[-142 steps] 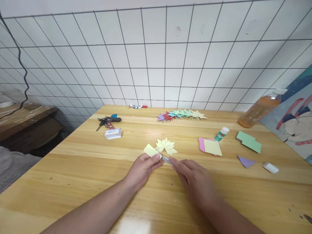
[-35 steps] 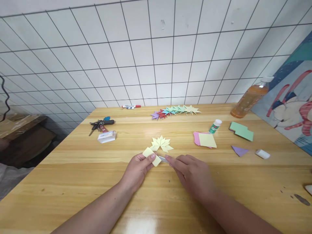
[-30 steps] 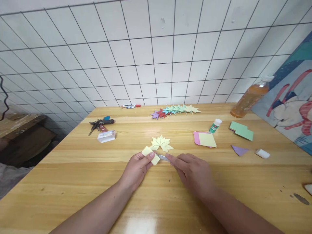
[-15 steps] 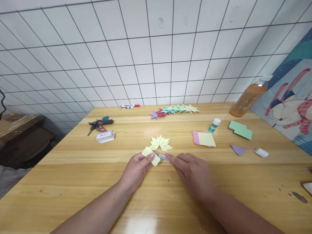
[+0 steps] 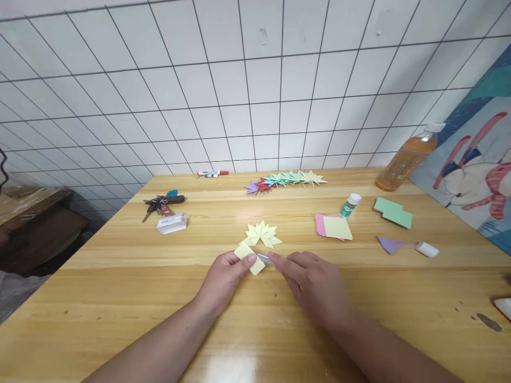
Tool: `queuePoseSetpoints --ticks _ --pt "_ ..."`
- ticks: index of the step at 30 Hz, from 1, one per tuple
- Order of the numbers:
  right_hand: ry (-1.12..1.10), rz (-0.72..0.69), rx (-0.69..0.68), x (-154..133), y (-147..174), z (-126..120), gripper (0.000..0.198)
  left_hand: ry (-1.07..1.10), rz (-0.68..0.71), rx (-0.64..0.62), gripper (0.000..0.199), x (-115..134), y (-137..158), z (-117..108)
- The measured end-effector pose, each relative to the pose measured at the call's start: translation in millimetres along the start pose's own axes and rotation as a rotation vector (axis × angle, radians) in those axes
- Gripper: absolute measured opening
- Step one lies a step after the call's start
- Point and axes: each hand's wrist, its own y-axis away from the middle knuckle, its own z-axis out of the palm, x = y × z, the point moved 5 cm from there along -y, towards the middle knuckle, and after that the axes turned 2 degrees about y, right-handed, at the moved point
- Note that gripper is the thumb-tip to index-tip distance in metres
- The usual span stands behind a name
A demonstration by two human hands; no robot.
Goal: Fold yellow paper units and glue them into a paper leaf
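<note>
Between the thumb and fingers of my left hand point(image 5: 224, 281) is a small folded piece of pale yellow paper point(image 5: 256, 267), held tilted above the table. My right hand point(image 5: 317, 287) is closed on a small knife point(image 5: 265, 259), whose handle is hidden in the fingers. The blade points left and meets the paper's right edge, its tip behind or inside the fold; I cannot tell which. Just beyond both hands, several pointed yellow folded papers point(image 5: 261, 232) lie fanned out on the table.
Farther back lies a row of coloured folded leaves point(image 5: 285, 180). Pink and yellow paper squares point(image 5: 337, 227), a glue stick point(image 5: 350, 205), green paper point(image 5: 397, 215), a purple triangle point(image 5: 389, 244), a white cap point(image 5: 427, 249) and a bottle point(image 5: 407, 159) are right; keys point(image 5: 163, 202) and a box point(image 5: 172, 223) left.
The knife blade has gone further left into the edge of the yellow paper, so less of it shows. The paper has shifted slightly right and down. Other things stay put.
</note>
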Motion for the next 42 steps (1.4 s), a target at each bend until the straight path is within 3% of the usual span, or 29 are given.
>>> queuePoseSetpoints --ticks 23,32,42 --pt "-0.042 0.023 0.009 3.9 -0.8 -4.8 0.035 -0.135 0.000 0.008 0.021 0.2 1.5 -0.2" --pt "-0.068 0.004 -0.026 3.0 -1.4 -5.7 0.034 0.050 -0.009 0.001 0.021 3.9 1.5 4.5" --pt "-0.066 -0.002 -0.019 4.7 -0.5 -5.4 0.036 0.101 -0.029 0.058 0.022 3.7 1.0 2.3"
